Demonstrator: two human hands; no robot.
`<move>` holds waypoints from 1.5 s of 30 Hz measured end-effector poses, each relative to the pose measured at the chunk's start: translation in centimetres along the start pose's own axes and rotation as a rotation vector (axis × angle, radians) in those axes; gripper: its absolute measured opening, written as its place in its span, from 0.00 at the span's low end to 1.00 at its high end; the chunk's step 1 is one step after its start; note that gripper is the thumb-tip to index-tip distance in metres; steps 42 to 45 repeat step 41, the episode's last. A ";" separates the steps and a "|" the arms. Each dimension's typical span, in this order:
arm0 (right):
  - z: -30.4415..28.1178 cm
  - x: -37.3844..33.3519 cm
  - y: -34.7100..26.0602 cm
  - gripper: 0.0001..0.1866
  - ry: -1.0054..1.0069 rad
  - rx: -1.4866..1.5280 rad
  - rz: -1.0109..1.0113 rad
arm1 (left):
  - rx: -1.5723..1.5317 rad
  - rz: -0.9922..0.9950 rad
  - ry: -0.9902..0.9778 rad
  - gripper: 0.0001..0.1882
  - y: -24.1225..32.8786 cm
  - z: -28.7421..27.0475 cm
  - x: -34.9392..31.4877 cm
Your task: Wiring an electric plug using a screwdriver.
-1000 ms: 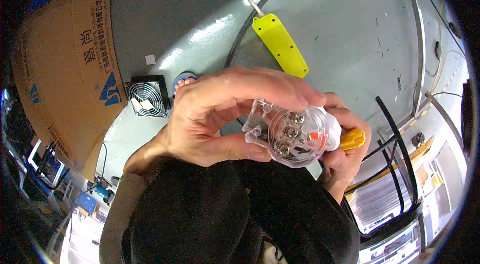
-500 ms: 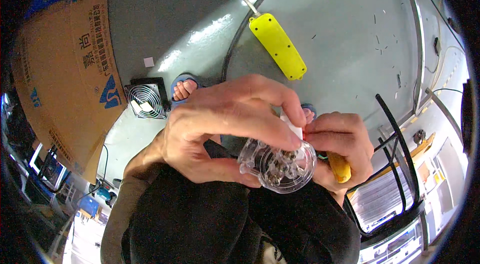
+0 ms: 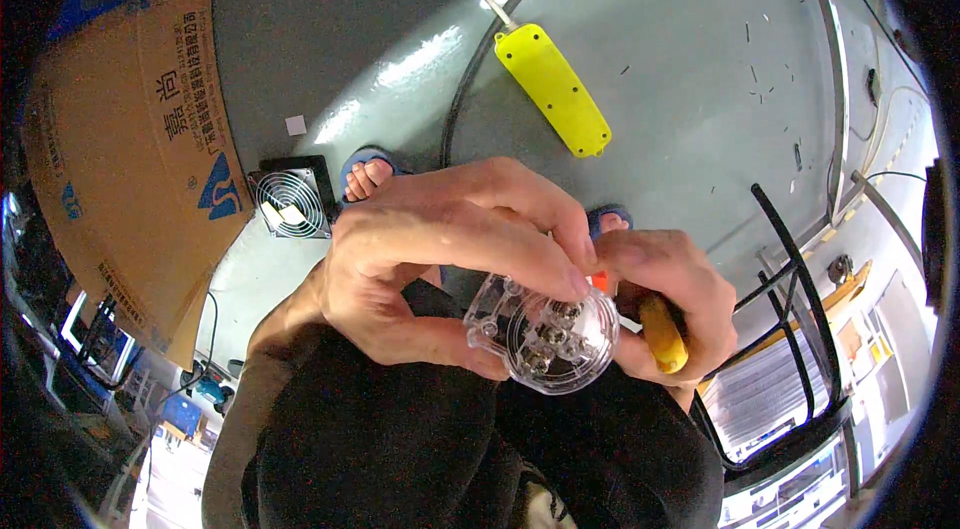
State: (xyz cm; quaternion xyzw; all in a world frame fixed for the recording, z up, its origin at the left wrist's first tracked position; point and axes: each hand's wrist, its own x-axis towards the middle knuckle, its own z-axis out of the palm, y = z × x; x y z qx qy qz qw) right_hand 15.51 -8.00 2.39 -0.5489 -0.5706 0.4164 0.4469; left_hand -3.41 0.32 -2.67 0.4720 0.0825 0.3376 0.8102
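Observation:
In my left hand [image 3: 430,264] is a clear round plastic housing [image 3: 562,341] with shiny metal pieces inside. Its thumb grips the housing's left edge, and its fingers bend over the top. My right hand [image 3: 680,289] is closed just to the right, around a tool with a worn yellow handle [image 3: 662,334]. The rest of that tool is hidden by the fingers. A small orange-red bit [image 3: 599,281] shows between the fingertips of both hands; its kind cannot be made out. Both hands are held above my dark-clothed knees.
A yellow power strip [image 3: 552,89] with a pale cord lies on the grey floor ahead. On the left are a large cardboard box [image 3: 130,169] and a square fan [image 3: 290,204]. A black metal-framed stool [image 3: 800,309] stands at right. Dark slivers are scattered on the far-right floor.
The clear housing has shifted slightly left and down with my left hand. A white piece at the fingertips is now out of sight, and the orange-red bit shows more. The yellow handle has tilted.

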 end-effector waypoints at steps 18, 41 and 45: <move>-0.7 -0.7 0.8 0.16 0.114 -0.004 0.084 | 0.041 -0.015 0.009 0.22 0.5 -0.8 0.0; -0.7 -1.7 0.1 0.16 0.192 -0.120 0.478 | 0.350 0.086 -0.049 0.26 -0.5 -1.8 0.9; -0.7 -1.7 0.1 0.16 0.192 -0.120 0.478 | 0.350 0.086 -0.049 0.26 -0.5 -1.8 0.9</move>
